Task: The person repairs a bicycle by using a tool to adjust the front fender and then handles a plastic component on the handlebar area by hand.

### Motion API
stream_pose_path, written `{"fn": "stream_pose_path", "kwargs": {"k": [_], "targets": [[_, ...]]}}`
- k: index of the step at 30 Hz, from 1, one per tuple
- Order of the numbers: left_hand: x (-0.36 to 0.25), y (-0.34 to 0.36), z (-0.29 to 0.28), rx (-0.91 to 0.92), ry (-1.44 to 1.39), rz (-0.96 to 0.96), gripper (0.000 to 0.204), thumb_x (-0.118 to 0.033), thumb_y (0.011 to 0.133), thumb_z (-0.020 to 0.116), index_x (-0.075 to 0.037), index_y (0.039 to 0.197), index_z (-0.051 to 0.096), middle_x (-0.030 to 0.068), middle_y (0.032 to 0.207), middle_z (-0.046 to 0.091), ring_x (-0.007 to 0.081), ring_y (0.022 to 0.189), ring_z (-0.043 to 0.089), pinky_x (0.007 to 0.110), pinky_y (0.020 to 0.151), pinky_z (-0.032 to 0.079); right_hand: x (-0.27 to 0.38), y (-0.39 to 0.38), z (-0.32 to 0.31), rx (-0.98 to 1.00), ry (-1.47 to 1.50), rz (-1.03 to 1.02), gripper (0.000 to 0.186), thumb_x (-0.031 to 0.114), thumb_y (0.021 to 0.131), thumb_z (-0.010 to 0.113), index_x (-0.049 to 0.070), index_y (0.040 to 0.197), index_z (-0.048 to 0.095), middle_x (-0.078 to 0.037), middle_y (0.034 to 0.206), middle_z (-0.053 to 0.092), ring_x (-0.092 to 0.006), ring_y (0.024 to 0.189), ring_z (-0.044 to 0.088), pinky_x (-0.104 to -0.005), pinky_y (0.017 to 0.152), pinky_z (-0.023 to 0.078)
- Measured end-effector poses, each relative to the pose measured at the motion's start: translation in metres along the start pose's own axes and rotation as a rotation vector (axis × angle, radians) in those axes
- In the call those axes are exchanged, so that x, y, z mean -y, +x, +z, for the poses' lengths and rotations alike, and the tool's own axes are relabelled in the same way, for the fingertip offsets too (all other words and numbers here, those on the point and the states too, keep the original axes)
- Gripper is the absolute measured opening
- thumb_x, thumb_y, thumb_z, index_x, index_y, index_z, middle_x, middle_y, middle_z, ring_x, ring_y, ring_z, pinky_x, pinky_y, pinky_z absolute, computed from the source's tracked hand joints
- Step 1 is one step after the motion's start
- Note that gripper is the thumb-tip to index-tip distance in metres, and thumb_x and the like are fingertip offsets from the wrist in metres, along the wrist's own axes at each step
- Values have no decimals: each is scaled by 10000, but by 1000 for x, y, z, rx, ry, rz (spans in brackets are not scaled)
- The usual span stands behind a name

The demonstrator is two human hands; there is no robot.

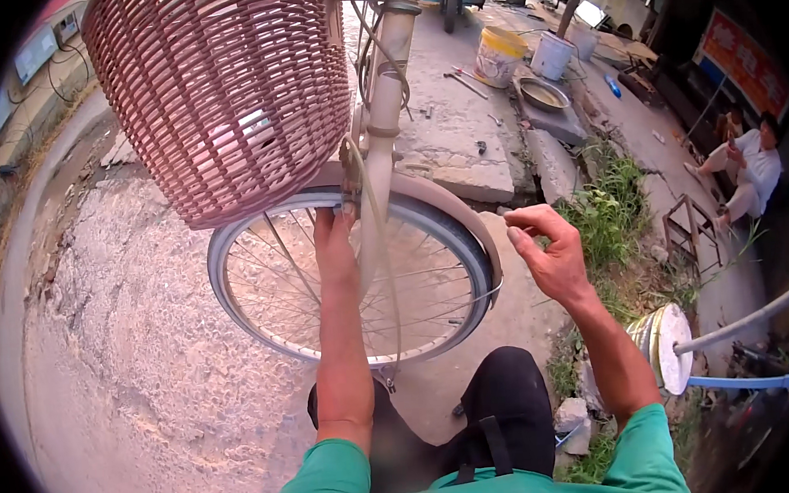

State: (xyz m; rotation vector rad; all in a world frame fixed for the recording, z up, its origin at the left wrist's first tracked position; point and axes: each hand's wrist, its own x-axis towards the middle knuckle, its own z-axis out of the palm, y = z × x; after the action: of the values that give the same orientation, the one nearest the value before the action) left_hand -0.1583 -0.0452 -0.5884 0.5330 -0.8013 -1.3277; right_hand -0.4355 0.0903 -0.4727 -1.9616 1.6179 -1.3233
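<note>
A bicycle's front wheel (462, 224) stands before me, with a pale fork (374, 213) and a brown mudguard (465, 222). My left hand (335, 234) reaches up beside the fork, between the wheel's rim and the basket. Its fingers are closed at the brake area there; what they grip is partly hidden. Off the wheel's right side, my right hand (550, 250) hangs in the air, fingers bent and the thumb a little apart from them. Nothing shows in it. A pale cable (374, 180) runs down along the fork. Above my left hand hangs a brown woven basket (223, 94).
Tools (466, 84) lie on the concrete ahead, near a yellow-and-white bucket (499, 57), a white bucket (552, 56) and a metal basin (543, 95). A wrapped spool (663, 348) stands by my right arm. At the far right sits a person (751, 170).
</note>
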Motion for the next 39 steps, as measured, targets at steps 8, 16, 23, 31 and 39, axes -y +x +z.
{"fn": "stream_pose_path", "kwargs": {"k": [8,16,23,31,39], "targets": [[-15,-7,22,36,70,7,523,-133,999,527,25,1493,465,119,1408,569,213,1273,538,363,1103,412,88,90,98,-38,-322,-620,182,129,827,753,61,995,744,-99,949,632,-313,930,615,-433,832,516],[-8,-2,4,68,117,42,528,-152,1028,538,-29,1531,436,85,1372,581,186,1256,541,365,1091,430,86,99,131,-36,-471,-638,163,96,791,772,61,948,750,-105,971,631,-323,922,612,-439,812,518],[-2,-1,9,47,110,-35,545,-200,1048,568,-39,1545,414,93,1377,596,186,1244,570,360,1057,465,79,100,129,-57,-436,-611,152,104,786,769,58,913,697,-113,957,616,-321,922,616,-424,796,520],[-25,-21,39,-21,-80,-89,586,-233,1081,510,-49,1604,321,120,1506,501,236,1306,557,377,1062,485,76,94,131,-169,-422,-587,118,162,762,697,63,801,647,-98,866,598,-287,887,598,-420,774,493],[-16,-15,32,-47,3,-148,523,-295,1072,550,-62,1527,440,93,1405,558,212,1215,603,377,1025,496,69,97,140,-271,-462,-642,100,164,758,659,76,763,613,-72,822,589,-260,842,601,-381,726,479]]}}
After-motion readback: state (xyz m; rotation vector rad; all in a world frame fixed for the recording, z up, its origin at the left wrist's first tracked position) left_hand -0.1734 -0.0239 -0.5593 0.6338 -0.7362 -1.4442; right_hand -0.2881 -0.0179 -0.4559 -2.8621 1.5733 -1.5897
